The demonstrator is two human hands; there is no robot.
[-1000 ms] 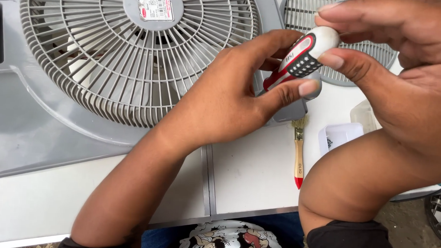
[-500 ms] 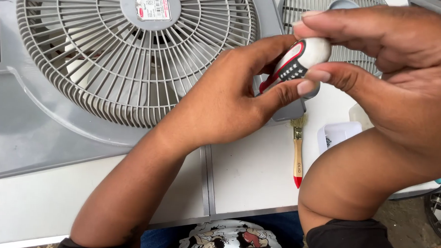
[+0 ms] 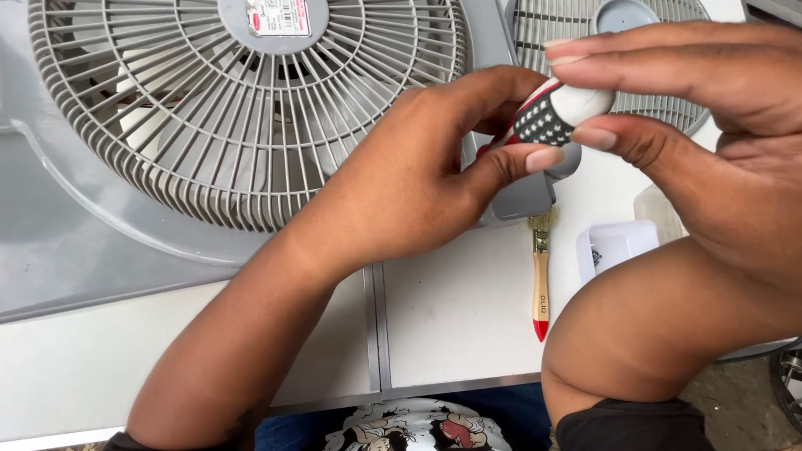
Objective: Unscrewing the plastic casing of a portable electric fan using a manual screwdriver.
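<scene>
We start with the white table (image 3: 451, 316), which carries everything here; a metal seam runs down its middle. Lying on it, and filling the upper left, is a grey box fan (image 3: 107, 233) with its round slatted grille (image 3: 245, 96) facing up and a label on the centre hub. A second round grille (image 3: 620, 55) shows at the top right, partly hidden behind our right hand.

Our left hand (image 3: 411, 190) reaches in from the lower left over the fan's right edge. Its grip is closed around the lower part of a screwdriver handle (image 3: 556, 111), thumb on the near side and fingers curled behind. The handle is white at the top with black dotted grip patches and red trim, and it stands above the fan's right corner, tilted slightly to the right. We cannot see the shaft or tip; the hand hides them.

Our right hand (image 3: 732, 157) comes in from the right, and its grip pinches the rounded white top of the same handle between the thumb below and the outstretched fingers above.

On the table just below the hands lies a small paintbrush (image 3: 540, 275) with a pale wooden handle and a red end, pointing toward us. Just to its right sits a small clear plastic tray (image 3: 618, 246), partly covered by our right forearm.
</scene>
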